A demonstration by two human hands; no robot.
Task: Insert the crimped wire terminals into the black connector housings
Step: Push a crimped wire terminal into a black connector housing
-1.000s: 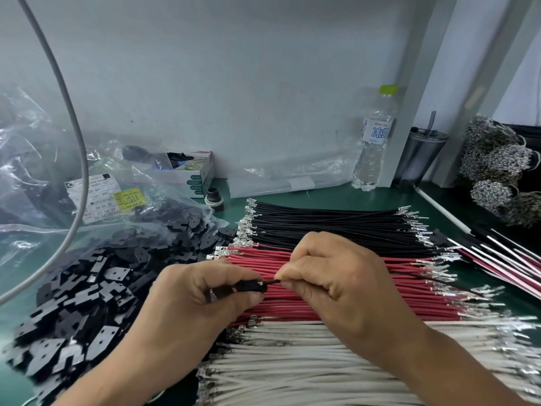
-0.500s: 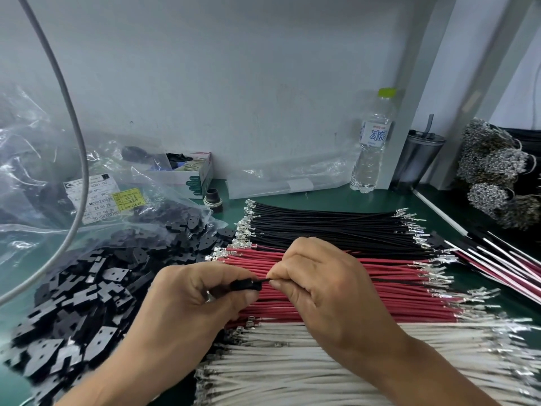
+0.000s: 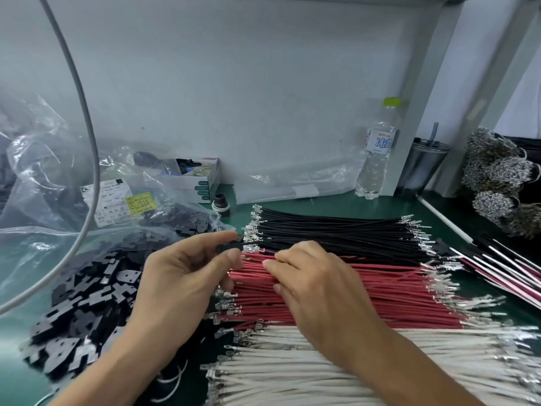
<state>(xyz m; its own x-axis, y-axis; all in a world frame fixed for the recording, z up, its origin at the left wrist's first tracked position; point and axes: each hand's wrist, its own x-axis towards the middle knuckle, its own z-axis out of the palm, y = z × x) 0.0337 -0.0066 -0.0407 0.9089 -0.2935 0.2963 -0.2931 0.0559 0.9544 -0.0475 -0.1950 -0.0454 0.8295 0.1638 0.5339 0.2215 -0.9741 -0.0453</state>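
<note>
Head view: left hand [image 3: 187, 276] raised over the green counter [image 3: 336, 205], pinching a small black connector housing [image 3: 229, 247] between thumb and forefinger, above the near ends of the black wires [image 3: 336, 232]. From the housing, a thin black wire running off to the right. Right hand [image 3: 316, 282] lowered onto the red wires [image 3: 395, 288], fingers curled down with tips [image 3: 269, 263] touching the strands; cannot tell whether one strand is actually pinched. White wires [image 3: 322, 370] nearest, under the right forearm, silver crimped terminals [image 3: 225, 306] sticking out along the bundles' left ends.

Against half a second earlier: hands no longer together at the housing. Left hand higher and farther back, housing carried with it. Right hand released from the wire at the housing and dropped to the red bundle. Camera tilted slightly, bundles themselves unchanged.

At left, pile of loose black housings [image 3: 82, 317] spilling from a clear plastic bag [image 3: 44, 177]. At the back wall, a water bottle [image 3: 376, 159], a dark tumbler [image 3: 421, 168] and a small open box [image 3: 199, 177].
</note>
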